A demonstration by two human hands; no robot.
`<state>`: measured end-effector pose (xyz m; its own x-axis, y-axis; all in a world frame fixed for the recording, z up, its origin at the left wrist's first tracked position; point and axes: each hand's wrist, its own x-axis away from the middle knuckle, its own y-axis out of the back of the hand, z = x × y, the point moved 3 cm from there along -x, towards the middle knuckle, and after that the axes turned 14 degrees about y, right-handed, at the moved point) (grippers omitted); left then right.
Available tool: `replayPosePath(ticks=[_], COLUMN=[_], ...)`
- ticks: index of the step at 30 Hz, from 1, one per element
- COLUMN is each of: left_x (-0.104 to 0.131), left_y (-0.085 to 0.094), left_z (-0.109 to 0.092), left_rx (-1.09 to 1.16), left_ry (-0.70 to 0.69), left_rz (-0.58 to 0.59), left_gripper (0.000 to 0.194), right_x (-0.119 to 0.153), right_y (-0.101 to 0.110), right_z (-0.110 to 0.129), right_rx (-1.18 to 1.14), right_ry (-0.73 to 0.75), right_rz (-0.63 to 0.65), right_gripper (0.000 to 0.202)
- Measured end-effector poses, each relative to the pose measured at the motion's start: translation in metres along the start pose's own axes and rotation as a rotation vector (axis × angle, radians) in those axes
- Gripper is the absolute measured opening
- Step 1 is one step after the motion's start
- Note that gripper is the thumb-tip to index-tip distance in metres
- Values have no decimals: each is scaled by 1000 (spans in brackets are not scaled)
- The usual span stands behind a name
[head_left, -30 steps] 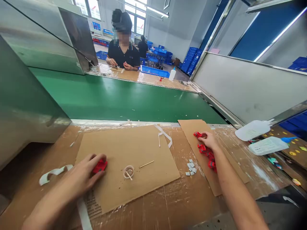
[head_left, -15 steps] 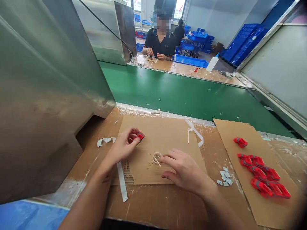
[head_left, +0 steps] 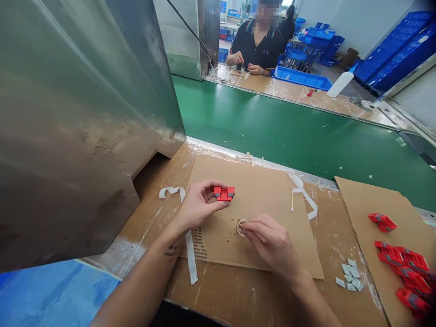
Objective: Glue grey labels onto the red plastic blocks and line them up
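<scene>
My left hand (head_left: 200,203) is closed round a red plastic part (head_left: 224,195) with grey patches, holding it above a cardboard sheet (head_left: 259,186). Its open side faces me. Thumb and fingers of my right hand (head_left: 269,236) are pinched together over a small round cup (head_left: 237,228) on the cardboard. They grip a thin cotton swab whose lower end dips into the cup; most of the swab is hidden by the fingers. Dark specks lie around the cup. Another cotton swab (head_left: 292,200) rests near the sheet's right side.
Small grey square pieces (head_left: 350,274) lie to the right. Several red parts (head_left: 408,268) sit on another cardboard sheet (head_left: 368,236). A metal housing (head_left: 88,136) rises at left. Beyond the green belt (head_left: 272,118), a co-worker (head_left: 257,45) sits near a white bottle (head_left: 340,84).
My right hand has closed its fingers on the swab in the cup. The red part in my left hand has turned to face me. The view has shifted left.
</scene>
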<state>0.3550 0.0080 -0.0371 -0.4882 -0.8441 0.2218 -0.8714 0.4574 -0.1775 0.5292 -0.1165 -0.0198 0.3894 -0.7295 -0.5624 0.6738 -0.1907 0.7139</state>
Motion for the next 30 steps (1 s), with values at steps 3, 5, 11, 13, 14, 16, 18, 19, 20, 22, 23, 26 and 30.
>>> replayPosePath(ticks=[3,5,11,13,14,16,18,19,20,22,23,26,30], left_x=[0,0,-2,-2,-1,0,1,1,1,1,0,0,0], left_y=[-2,-4,-5,-3,-2,-2,-4,-4,-5,-5,-4,-2,-2], left_z=[-1,-1,-3,-4,-4,-4,-4,-4,-4,-3,-2,-3,-4], left_rx=[28,82,420,492,508,502,482,482,494,534,551,573,606], left_ry=[2,17,80,100,113,130,125,115,103,85,80,68,78], left_rz=[6,-5,-5,-13,-14,0,32,42,45,26,10,-16,7], left_gripper=[35,34,45,49,49,46,43,43,44,44,43,40,50], right_x=[3,6,11,12,12,12,10,10,9,8,7,8,9], right_y=[1,3,9,8,7,5,4,3,2,2,1,2,3], right_z=[-2,-4,-12,-13,-13,-13,-13,-12,-12,-11,-11,-11,-12], right_rx=[-23,-33,-52,-60,-62,-61,-60,-60,-60,-65,-70,-82,-63], right_ry=[-34,-67,-209,-242,-253,-263,-255,-248,-242,-234,-233,-234,-241], right_rz=[-40,-67,-134,-131,-127,-122,-126,-129,-130,-121,-111,-96,-122], right_gripper=[15,14,11,11,10,10,10,10,10,10,10,11,9])
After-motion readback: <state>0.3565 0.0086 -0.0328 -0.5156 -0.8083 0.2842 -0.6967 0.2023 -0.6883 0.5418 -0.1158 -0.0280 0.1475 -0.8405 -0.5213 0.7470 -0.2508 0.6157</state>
